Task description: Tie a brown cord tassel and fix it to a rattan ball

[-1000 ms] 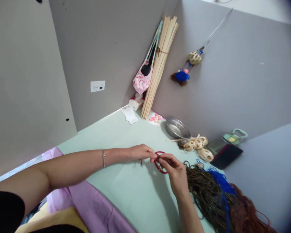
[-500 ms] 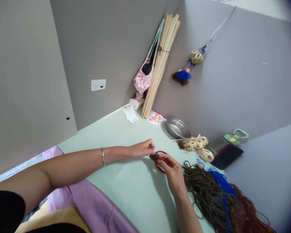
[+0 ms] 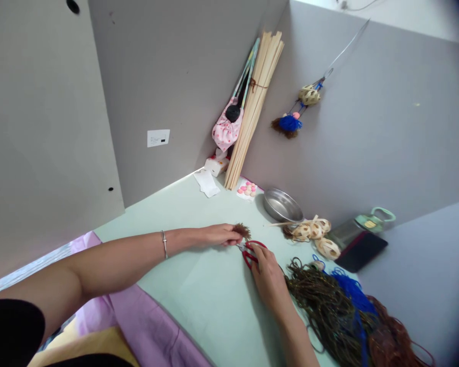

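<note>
Pinched in my left hand (image 3: pixel 224 234) is a small brown yarn tassel (image 3: pixel 242 230), its frayed ends fanning out above the fingers. My right hand (image 3: pixel 268 272) grips a pair of red-handled scissors (image 3: pixel 249 255) by the loops. The metal blades reach left to just beside my left fingertips, below the tassel; whether they touch it I cannot tell. To the right of my right hand lies a large heap of dark olive yarn (image 3: pixel 317 290), with blue yarn (image 3: pixel 352 290) and reddish-brown yarn (image 3: pixel 393 334) alongside.
A steel bowl (image 3: pixel 282 205), woven balls (image 3: pixel 311 229), a green-lidded bottle (image 3: pixel 348 229) and a dark phone (image 3: pixel 361 251) line the table's right side. Pink beads (image 3: pixel 247 189), a tissue pack (image 3: pixel 216 165) and wooden strips (image 3: pixel 252 112) stand at the back corner. A tasselled ornament (image 3: pixel 290 121) hangs on the wall.
My right hand has let go of the brown yarn and taken up the red scissors from the table. The tassel now sits in my left hand with its ends upward.
</note>
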`<state>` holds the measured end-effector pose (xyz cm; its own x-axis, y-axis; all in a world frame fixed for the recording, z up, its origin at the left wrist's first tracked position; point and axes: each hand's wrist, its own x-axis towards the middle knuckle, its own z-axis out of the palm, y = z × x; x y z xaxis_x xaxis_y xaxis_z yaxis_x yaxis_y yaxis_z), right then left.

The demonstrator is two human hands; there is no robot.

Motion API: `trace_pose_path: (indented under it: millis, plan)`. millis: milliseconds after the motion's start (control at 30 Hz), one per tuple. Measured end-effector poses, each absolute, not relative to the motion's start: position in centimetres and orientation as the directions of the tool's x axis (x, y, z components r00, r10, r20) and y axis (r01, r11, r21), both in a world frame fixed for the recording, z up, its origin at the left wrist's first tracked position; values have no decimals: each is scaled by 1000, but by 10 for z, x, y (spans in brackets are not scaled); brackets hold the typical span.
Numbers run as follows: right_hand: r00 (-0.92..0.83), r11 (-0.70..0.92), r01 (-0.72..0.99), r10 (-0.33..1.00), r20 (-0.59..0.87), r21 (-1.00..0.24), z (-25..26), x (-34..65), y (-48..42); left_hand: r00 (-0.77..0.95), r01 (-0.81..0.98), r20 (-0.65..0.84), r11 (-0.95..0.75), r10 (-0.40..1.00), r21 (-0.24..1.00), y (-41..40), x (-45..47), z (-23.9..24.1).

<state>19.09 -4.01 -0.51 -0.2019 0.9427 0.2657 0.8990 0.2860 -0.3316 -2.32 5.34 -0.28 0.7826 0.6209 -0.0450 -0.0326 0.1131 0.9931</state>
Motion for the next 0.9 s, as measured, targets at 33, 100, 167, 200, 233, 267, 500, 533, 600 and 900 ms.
trace_pose_path:
  millis: [33,100,167,200,233,267,500,533,600,900]
  plan:
    - [-226,288,920,944,239,-265,-5,189,-40,774,-33,-62,137,631,990,54,-23,-3]
    - [-236,269,947,953,189,-176,-2,184,-41,760,-47,-71,163,645,985,55,-23,-2]
    - [-223,242,961,965,140,-132,2,183,-42,752,-75,-71,193,655,978,55,-24,-1]
    - [-204,220,967,971,124,-128,4,184,-42,749,-92,-70,209,659,974,55,-25,1]
    - [-173,189,972,977,121,-138,5,186,-43,745,-110,-70,225,664,968,55,-26,2]
    - [-130,152,974,982,134,-168,6,190,-43,740,-130,-69,243,669,961,55,-27,4]
    - [-57,151,667,987,153,-730,10,210,-47,737,-281,-25,339,675,898,59,-34,16]
    - [-94,155,626,988,124,-764,12,208,-48,738,-295,-17,346,674,891,59,-34,17]
    - [-162,153,579,984,71,-801,17,203,-52,743,-305,-6,346,669,887,58,-33,18]
    - [-292,178,590,957,-2,-787,30,187,-60,892,-112,16,187,452,976,52,-34,19]
